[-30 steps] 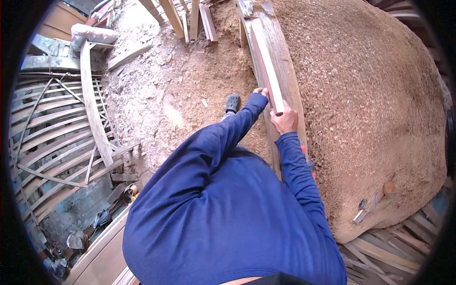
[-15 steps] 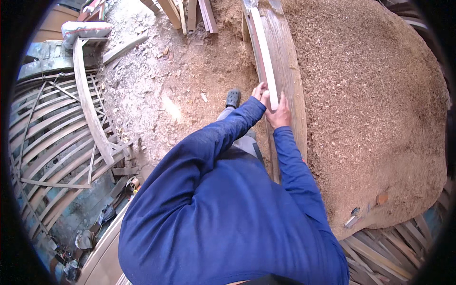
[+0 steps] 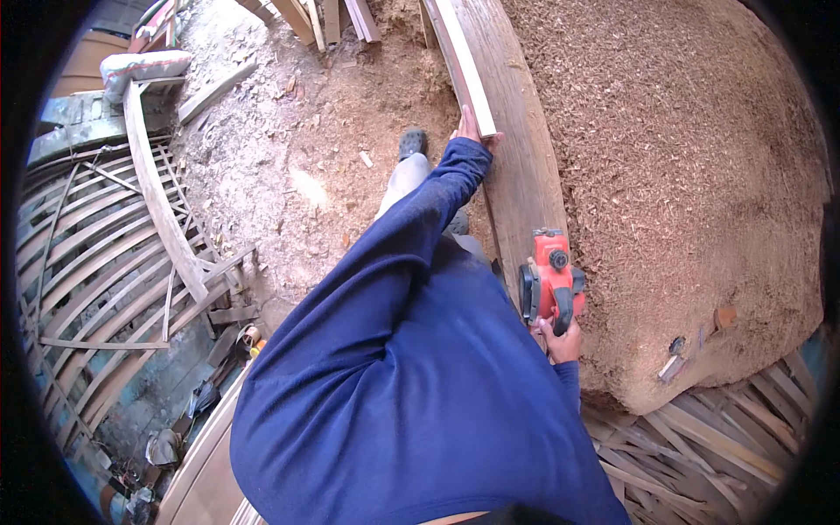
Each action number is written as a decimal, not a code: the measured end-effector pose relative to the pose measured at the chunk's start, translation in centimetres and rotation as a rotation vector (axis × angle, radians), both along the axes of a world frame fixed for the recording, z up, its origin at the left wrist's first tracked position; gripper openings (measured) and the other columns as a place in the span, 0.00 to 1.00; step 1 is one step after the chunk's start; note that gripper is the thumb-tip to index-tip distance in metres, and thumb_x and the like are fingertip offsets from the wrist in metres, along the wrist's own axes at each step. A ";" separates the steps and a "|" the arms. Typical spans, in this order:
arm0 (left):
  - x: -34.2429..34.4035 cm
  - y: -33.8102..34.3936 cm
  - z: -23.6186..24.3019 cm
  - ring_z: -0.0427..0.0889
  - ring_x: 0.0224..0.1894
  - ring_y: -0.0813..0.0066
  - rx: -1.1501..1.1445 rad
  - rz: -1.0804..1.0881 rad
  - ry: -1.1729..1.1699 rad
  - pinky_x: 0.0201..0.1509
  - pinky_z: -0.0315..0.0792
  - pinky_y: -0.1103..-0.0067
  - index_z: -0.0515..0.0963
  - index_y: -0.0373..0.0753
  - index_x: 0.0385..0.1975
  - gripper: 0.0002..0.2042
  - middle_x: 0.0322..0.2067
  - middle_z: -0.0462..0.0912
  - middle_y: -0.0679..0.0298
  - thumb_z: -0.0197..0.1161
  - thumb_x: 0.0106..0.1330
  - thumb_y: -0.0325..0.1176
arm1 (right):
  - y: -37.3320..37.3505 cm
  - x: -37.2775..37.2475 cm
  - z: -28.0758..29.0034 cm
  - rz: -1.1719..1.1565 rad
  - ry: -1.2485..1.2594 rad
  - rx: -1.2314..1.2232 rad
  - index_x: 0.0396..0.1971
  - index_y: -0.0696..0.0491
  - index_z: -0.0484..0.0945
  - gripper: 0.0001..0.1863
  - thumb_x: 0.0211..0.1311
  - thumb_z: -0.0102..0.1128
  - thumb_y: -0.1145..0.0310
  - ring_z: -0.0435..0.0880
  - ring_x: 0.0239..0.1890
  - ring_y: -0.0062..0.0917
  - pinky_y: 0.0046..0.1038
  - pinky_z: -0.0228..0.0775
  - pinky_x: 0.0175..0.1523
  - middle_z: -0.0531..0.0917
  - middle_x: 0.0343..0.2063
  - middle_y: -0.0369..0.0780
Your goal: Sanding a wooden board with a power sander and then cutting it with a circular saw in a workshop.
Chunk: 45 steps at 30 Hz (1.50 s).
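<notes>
Lost far end of pale strip (image 3: 465,66) beyond upper edge; could not identify small dark object (image 3: 676,345), near right.

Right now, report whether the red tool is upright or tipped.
Upright: the red tool shows its black knob and handle on top.

Bright patch on ground (image 3: 309,189), black fisheye corners

No readable text, 0 legible labels on the red planer (image 3: 552,282), 0 legible signs
</notes>
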<state>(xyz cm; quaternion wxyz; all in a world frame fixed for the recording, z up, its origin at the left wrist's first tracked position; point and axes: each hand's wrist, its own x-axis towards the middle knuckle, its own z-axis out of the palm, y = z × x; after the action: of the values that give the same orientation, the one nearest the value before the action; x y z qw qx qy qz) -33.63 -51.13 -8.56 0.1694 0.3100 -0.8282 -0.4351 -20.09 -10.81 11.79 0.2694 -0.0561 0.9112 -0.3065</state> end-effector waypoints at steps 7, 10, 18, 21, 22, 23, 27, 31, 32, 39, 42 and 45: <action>0.0 -0.4 -2.5 0.59 0.68 0.44 0.092 -0.041 0.048 0.65 0.57 0.50 0.34 0.33 0.70 0.57 0.68 0.54 0.40 0.64 0.55 0.60 | -5.2 -1.6 1.3 -0.204 0.119 -0.180 0.39 0.60 0.78 0.21 0.53 0.71 0.61 0.80 0.25 0.24 0.28 0.73 0.34 0.81 0.24 0.35; 0.0 -0.2 -3.1 0.59 0.68 0.44 0.118 -0.048 0.087 0.64 0.57 0.50 0.33 0.33 0.71 0.57 0.68 0.54 0.40 0.64 0.55 0.61 | -8.3 -4.3 4.0 -0.064 0.045 -0.140 0.41 0.58 0.77 0.18 0.54 0.69 0.64 0.80 0.29 0.25 0.27 0.73 0.39 0.80 0.25 0.37; 0.4 -0.5 -2.1 0.56 0.70 0.46 0.037 -0.100 0.010 0.67 0.55 0.52 0.32 0.32 0.70 0.55 0.69 0.51 0.40 0.62 0.58 0.58 | -19.0 -9.0 7.0 0.016 0.087 -0.241 0.39 0.59 0.79 0.16 0.52 0.66 0.68 0.83 0.31 0.33 0.33 0.74 0.40 0.83 0.28 0.43; 0.8 -0.7 -1.2 0.57 0.70 0.51 0.133 -0.129 -0.006 0.68 0.52 0.52 0.42 0.34 0.71 0.46 0.70 0.52 0.46 0.61 0.60 0.49 | -21.8 -10.1 6.7 0.075 0.140 -0.282 0.37 0.59 0.78 0.14 0.51 0.65 0.69 0.84 0.31 0.34 0.33 0.73 0.39 0.83 0.27 0.45; 1.0 -0.9 -1.0 0.57 0.70 0.51 0.127 -0.127 0.047 0.68 0.52 0.52 0.42 0.34 0.71 0.46 0.70 0.52 0.46 0.61 0.60 0.49 | -22.5 -10.3 6.6 0.124 0.173 -0.240 0.35 0.59 0.78 0.13 0.50 0.65 0.70 0.84 0.30 0.34 0.33 0.73 0.38 0.83 0.26 0.45; 1.2 -1.0 -0.8 0.57 0.70 0.51 0.146 -0.147 0.039 0.68 0.52 0.52 0.43 0.34 0.71 0.45 0.70 0.52 0.46 0.61 0.60 0.48 | -23.1 -10.6 6.4 0.177 0.222 -0.200 0.34 0.59 0.78 0.12 0.50 0.65 0.70 0.84 0.29 0.35 0.33 0.73 0.38 0.83 0.25 0.45; 1.7 -1.7 -0.6 0.57 0.70 0.52 0.139 -0.211 -0.001 0.68 0.52 0.52 0.44 0.34 0.70 0.44 0.69 0.52 0.47 0.60 0.60 0.47 | -25.3 -11.6 5.4 0.171 0.209 -0.227 0.30 0.58 0.77 0.10 0.48 0.65 0.70 0.82 0.24 0.36 0.34 0.72 0.34 0.81 0.21 0.43; 1.6 -2.4 -0.6 0.58 0.69 0.53 0.121 -0.257 -0.038 0.68 0.51 0.52 0.46 0.34 0.70 0.42 0.69 0.53 0.48 0.60 0.59 0.46 | -27.6 -12.9 4.4 0.199 0.247 -0.236 0.29 0.57 0.76 0.09 0.48 0.64 0.71 0.82 0.23 0.35 0.34 0.72 0.33 0.80 0.20 0.44; 1.6 -2.5 -0.5 0.58 0.69 0.53 0.113 -0.271 -0.049 0.68 0.51 0.52 0.47 0.35 0.69 0.42 0.69 0.53 0.49 0.60 0.59 0.45 | -28.2 -13.3 4.3 0.193 0.223 -0.217 0.29 0.56 0.76 0.09 0.48 0.64 0.71 0.83 0.24 0.36 0.34 0.72 0.34 0.80 0.21 0.44; 1.8 -2.0 0.0 0.59 0.69 0.54 -0.009 -0.353 -0.156 0.68 0.51 0.52 0.50 0.35 0.69 0.40 0.69 0.54 0.50 0.59 0.59 0.43 | -33.8 -17.3 3.2 0.244 0.287 -0.267 0.30 0.56 0.76 0.09 0.47 0.64 0.71 0.83 0.26 0.39 0.35 0.73 0.36 0.81 0.23 0.46; 1.7 -2.1 0.1 0.59 0.69 0.55 -0.050 -0.390 -0.193 0.68 0.51 0.52 0.52 0.35 0.68 0.39 0.69 0.54 0.51 0.59 0.59 0.42 | -36.0 -19.0 2.9 0.252 0.298 -0.243 0.30 0.56 0.77 0.10 0.47 0.63 0.70 0.83 0.28 0.42 0.37 0.73 0.37 0.81 0.24 0.47; 1.7 -2.8 0.2 0.60 0.69 0.55 -0.047 -0.468 -0.252 0.68 0.51 0.52 0.53 0.36 0.68 0.38 0.69 0.55 0.52 0.59 0.58 0.41 | -38.0 -20.4 2.6 0.253 0.313 -0.211 0.30 0.56 0.77 0.10 0.45 0.63 0.69 0.83 0.30 0.45 0.38 0.73 0.37 0.82 0.24 0.49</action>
<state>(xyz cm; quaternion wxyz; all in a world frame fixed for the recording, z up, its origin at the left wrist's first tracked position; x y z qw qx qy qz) -31.91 -53.95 -8.39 -0.0333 0.1579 -0.9017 -0.4011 -40.50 -48.79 14.38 0.1535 -0.2446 0.8905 -0.3515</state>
